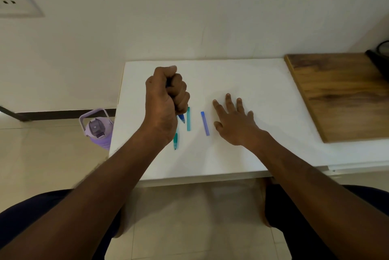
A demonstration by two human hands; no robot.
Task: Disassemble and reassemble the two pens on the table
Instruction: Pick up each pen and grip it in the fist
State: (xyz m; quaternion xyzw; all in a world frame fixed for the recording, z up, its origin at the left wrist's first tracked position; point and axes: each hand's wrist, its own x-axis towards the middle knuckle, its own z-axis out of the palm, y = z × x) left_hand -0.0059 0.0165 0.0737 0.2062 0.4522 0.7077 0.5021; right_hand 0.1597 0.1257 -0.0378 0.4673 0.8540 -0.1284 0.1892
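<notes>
Head view looked down on a white table (252, 83) where the left hand (166, 99) was raised in a fist, its fingers curled round a blue pen body (181, 118) whose tip poked out below the little finger, pointing down and toward the person. Just right of that tip lay a teal cap (188, 118), and further right a blue cap (205, 123), both flat on the table with their long axes running away from the person. A teal pen body (175, 140) lay partly under the left wrist. The right hand (233, 122) rested flat, fingers spread and holding nothing, just beside the blue cap, which lay to the left of its thumb. Judging by this, the right hand was the nearer one to pick up that cap and bring it to the blue tip.
</notes>
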